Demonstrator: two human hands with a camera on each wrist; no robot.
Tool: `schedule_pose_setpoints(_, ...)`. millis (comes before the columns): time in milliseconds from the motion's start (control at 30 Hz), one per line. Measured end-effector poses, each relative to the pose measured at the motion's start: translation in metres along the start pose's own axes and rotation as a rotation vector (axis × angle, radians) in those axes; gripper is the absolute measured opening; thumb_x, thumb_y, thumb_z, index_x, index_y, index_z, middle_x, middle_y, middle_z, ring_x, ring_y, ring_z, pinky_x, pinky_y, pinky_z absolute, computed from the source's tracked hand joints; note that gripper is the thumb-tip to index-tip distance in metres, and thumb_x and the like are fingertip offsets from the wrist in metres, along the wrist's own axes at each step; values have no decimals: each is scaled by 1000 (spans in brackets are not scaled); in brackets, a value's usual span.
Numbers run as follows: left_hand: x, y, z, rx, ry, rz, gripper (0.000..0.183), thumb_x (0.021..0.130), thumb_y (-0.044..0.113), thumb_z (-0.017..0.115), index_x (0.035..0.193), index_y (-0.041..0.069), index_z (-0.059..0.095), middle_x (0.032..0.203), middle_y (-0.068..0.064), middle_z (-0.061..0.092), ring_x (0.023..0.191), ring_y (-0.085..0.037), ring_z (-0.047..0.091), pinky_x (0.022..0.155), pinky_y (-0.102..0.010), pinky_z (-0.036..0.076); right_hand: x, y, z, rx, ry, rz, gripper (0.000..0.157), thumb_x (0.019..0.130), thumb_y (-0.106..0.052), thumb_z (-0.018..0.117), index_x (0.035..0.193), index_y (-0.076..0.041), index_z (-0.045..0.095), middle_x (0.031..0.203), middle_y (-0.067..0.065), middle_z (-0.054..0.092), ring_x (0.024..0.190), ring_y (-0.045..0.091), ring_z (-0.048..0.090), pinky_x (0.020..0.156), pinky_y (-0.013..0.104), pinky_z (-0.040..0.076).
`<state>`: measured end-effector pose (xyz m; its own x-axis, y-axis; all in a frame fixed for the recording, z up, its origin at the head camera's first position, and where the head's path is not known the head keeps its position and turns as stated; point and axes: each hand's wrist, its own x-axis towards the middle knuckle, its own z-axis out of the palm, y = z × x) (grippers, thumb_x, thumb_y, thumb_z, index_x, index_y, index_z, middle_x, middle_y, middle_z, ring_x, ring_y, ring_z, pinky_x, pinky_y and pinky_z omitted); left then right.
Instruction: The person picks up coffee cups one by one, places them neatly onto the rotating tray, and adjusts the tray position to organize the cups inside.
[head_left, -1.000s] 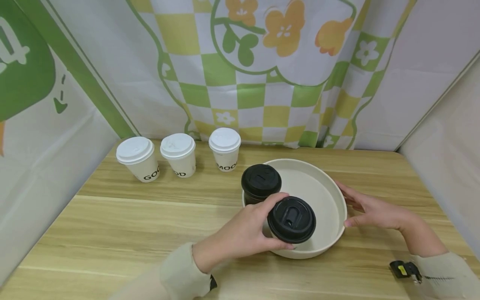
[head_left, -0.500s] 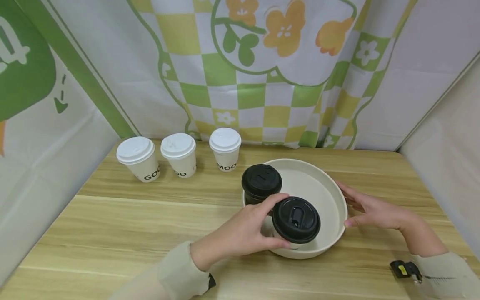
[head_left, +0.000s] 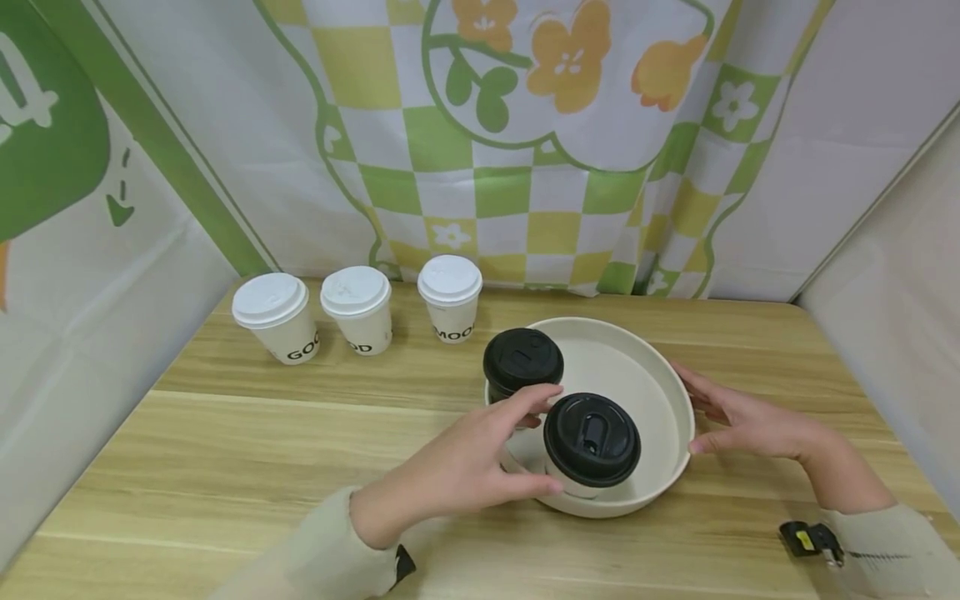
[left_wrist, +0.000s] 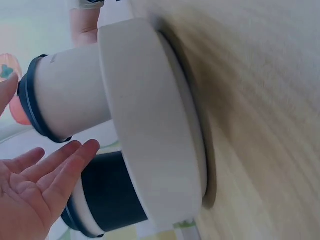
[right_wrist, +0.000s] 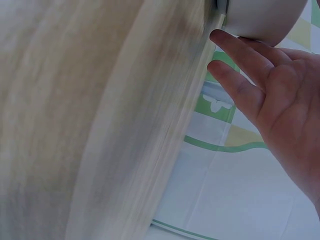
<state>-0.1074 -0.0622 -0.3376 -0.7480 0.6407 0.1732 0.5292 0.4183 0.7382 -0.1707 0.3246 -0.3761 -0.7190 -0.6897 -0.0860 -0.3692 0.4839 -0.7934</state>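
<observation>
Wood-grain table [head_left: 262,467], checked curtain [head_left: 501,193] behind: two black-lidded cups in a round tray

White fabric walls [head_left: 862,142] flank the table; the curtain at the back is green, yellow and white with orange flowers. The cream tray [head_left: 633,375] sits on the table toward my right. In it, both upright: the near cup [head_left: 592,437], pale-bodied, at the tray's front left; the dark-banded cup [head_left: 522,361] just behind it and to its left.

Left hand [head_left: 468,458]: holds nothing. Thumb and fingers are spread about the near cup's left side, fingers passing between the two cups. Contact of the thumb with the near cup: cannot tell.

Right hand [head_left: 750,421]: at the tray's right side, fingers extended along the outer wall, thumb at the rim; no grasp.

Back left of the table: three white-lidded cups, upright, in a loose row, namely the left cup [head_left: 277,317], the middle cup [head_left: 357,310] and the right cup [head_left: 450,298]. Black lettering shows on each. My sleeves [head_left: 900,554] are light beige; a black clip [head_left: 810,538] with a yellow mark lies at the right cuff.
</observation>
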Motion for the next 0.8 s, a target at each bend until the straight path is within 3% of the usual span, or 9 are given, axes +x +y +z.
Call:
schedule_pose_setpoints(133, -3, 1, -9, 5, 15, 46, 73, 85, 37, 78, 148, 21, 43, 144, 4, 55, 122, -12, 61, 106, -32, 49, 0, 0, 0, 3, 1, 2, 101, 88, -5, 72, 159, -4, 1, 157, 38, 17, 137, 48, 39, 103, 8, 31)
schedule_pose_setpoints(233, -6, 1, -15, 13, 26, 74, 70, 85, 37, 78, 146, 22, 46, 144, 7, 56, 124, -11, 60, 107, -32, 48, 0, -2, 0, 12, -2, -6, 101, 88, -5, 72, 159, -3, 0, 157, 39, 16, 132, 63, 33, 103, 8, 31)
schedule_pose_setpoints(500, -11, 0, -27, 51, 56, 157, 68, 85, 36, 79, 143, 16, 50, 139, 2, 60, 127, -12, 58, 107, -37, 48, 0, -2, 0, 13, 0, 12, 102, 88, -7, 73, 159, -4, 0, 158, 37, 16, 133, 62, 33, 102, 7, 31)
schedule_pose_setpoints(800, -17, -4, -38, 101, 66, 164, 70, 84, 38, 79, 145, 20, 49, 143, 8, 56, 132, -11, 54, 110, -37, 46, 0, -3, 1, -4, 4, 8, 102, 88, -8, 73, 159, -4, 1, 157, 37, 21, 131, 59, 36, 102, 8, 32)
